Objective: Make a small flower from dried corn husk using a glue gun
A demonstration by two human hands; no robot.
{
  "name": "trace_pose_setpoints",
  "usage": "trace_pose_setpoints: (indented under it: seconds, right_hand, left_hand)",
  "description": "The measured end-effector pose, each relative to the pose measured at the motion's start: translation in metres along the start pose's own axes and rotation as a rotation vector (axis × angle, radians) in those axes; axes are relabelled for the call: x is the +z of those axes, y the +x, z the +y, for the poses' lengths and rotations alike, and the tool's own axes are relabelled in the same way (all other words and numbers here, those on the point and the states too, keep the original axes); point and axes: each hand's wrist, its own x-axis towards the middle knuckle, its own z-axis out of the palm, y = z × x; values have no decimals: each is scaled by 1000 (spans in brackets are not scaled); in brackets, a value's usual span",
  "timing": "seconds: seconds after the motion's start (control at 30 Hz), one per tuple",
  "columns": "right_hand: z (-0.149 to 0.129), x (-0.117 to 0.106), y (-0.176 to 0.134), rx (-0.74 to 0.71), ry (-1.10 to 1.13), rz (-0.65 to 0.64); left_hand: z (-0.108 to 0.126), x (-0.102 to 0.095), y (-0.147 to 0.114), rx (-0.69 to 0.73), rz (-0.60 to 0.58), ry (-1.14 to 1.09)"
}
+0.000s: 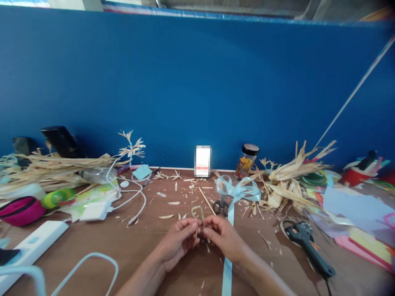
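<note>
My left hand (pixel 181 237) and my right hand (pixel 221 236) are close together over the middle of the table, fingertips pinched. Between them they hold a thin yellow-green strip (pixel 198 207) bent into a narrow loop that stands up above the fingers. Its lower ends are partly hidden by the fingers. Just beyond my right hand lie black-handled scissors (pixel 221 204) and a thin wooden stick (pixel 206 200). A light blue ribbon (pixel 227 273) passes beneath my right wrist, ending in a looped bow (pixel 237 190) farther back.
Dry husk scraps (pixel 173 203) litter the brown table. At right are a hot glue gun (pixel 304 237), a husk bundle (pixel 286 185), a lidded jar (pixel 245 163) and paper sheets (pixel 354 207). At left lie a power strip (pixel 37 246), white cables and a husk flower (pixel 132 148). A blue partition (pixel 197 82) stands behind.
</note>
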Motion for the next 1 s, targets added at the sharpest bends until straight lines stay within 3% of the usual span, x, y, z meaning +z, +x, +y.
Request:
trace_pose_setpoints:
  seconds: [0.17,0.57,0.67,0.77,0.87,1.0]
  right_hand:
    - [6,4,0,81,69,33]
    - [-3,1,2,67,105,162]
    - [-6,-4,1,-14,-34,209]
    - [-11,-8,-2,-133,-279,231]
    - [-17,-10,-5,-237,-530,245]
    - [-20,-9,-9,-403,-733,185]
  left_hand:
    - [-3,-2,2,23,-43,42]
    - [-9,0,2,74,-92,243]
    - [-6,2,1,104,-71,254]
    - [1,0,1,143,-58,76]
    - [7,-4,1,78,-43,-28]
    - [7,-4,-1,-16,28,151]
